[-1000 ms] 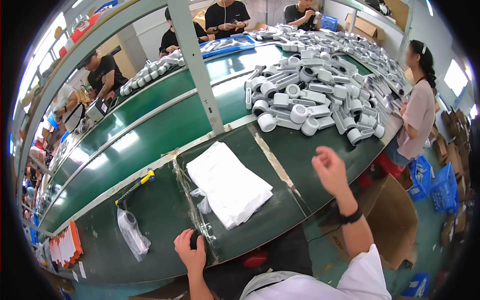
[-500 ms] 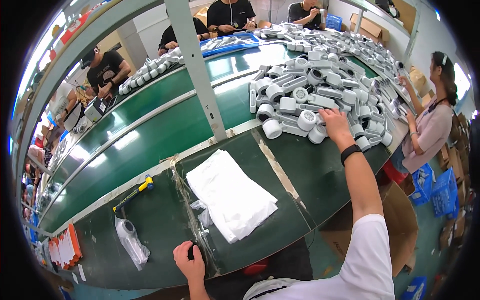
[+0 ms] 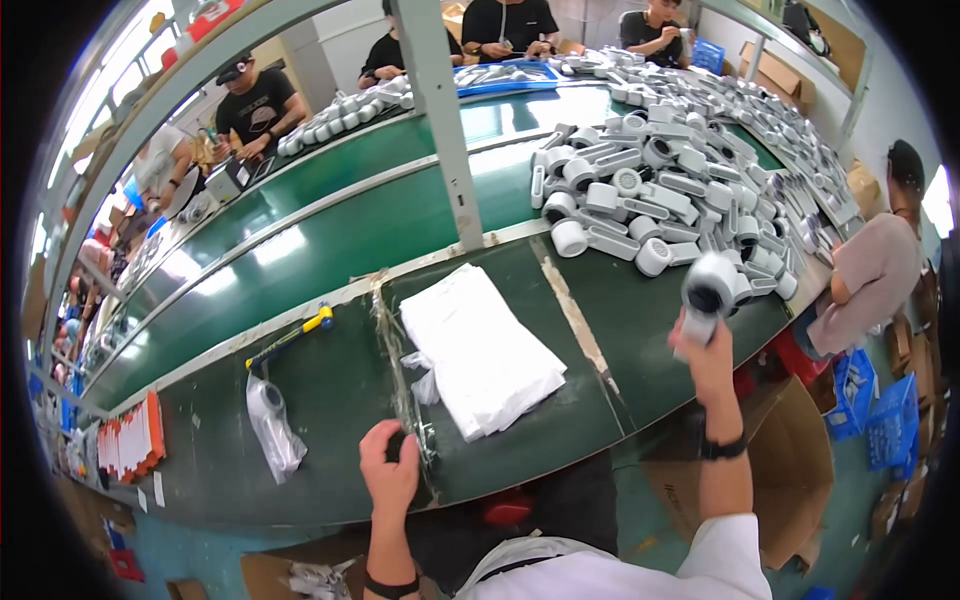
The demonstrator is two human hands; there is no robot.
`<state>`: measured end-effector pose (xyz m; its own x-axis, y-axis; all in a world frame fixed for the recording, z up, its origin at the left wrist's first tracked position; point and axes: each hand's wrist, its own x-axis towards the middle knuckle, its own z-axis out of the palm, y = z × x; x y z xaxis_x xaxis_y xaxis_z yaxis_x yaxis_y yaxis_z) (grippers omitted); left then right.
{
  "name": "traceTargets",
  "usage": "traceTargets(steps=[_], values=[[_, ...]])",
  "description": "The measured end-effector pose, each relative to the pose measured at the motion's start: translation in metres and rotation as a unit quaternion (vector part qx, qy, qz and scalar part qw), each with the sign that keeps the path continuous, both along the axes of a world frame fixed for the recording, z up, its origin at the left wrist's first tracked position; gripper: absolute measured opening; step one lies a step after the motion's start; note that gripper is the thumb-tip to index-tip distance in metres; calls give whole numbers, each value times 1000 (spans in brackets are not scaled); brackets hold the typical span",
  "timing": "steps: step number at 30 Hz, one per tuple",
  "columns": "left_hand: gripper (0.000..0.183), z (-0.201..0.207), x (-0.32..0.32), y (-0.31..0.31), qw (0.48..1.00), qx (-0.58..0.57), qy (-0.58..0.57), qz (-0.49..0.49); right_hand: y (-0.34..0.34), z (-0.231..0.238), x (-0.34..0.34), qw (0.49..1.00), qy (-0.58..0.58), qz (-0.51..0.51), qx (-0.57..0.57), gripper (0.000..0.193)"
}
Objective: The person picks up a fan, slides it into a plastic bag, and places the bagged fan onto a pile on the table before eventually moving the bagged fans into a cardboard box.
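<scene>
My right hand grips a grey-white handheld fan by its handle, its round head raised and blurred by motion. Behind it is a large heap of similar fans on the green table. My left hand hovers by the table's near edge, fingers curled toward the thumb around something small and dark that I cannot make out. Beyond it lies a stack of white plastic bags. To its left, a fan in a clear bag lies below a yellow-and-black hammer.
A metal post rises at the table's far edge. Orange-edged cards stand at far left. An open cardboard box and blue crates are on the floor at right. A person in pink is beside the heap; others work across the table.
My right hand has lifted a fan off the heap and drawn it toward me. My left hand has shifted slightly, still curled. The view has turned, and the person in pink has turned away.
</scene>
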<state>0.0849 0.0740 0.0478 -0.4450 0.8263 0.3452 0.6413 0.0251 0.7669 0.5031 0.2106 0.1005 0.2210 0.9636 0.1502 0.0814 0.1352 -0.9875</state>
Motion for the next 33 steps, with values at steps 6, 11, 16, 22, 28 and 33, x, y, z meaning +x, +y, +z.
traceTargets(steps=[6, 11, 16, 22, 28, 33], values=[[27, 51, 78, 42, 948, 65, 173, -259, -110, -16, -57, 964, 207, 120, -118, 29], [26, 40, 101, 62, 925, 25, 281, -256, -131, -20, -71, 959, 210, 126, -143, 27], [23, 32, 97, 68, 907, -12, 341, -246, -135, -21, -72, 957, 204, 134, -154, 28], [8, 32, 95, 72, 912, 0, 322, -253, -137, -23, -79, 953, 213, 146, -161, 28], [4, 35, 96, 74, 930, 8, 272, -246, -138, -24, -86, 947, 216, 163, -171, 27], [6, 35, 96, 78, 970, 63, 105, -210, -138, -25, -91, 947, 209, 167, -180, 26]])
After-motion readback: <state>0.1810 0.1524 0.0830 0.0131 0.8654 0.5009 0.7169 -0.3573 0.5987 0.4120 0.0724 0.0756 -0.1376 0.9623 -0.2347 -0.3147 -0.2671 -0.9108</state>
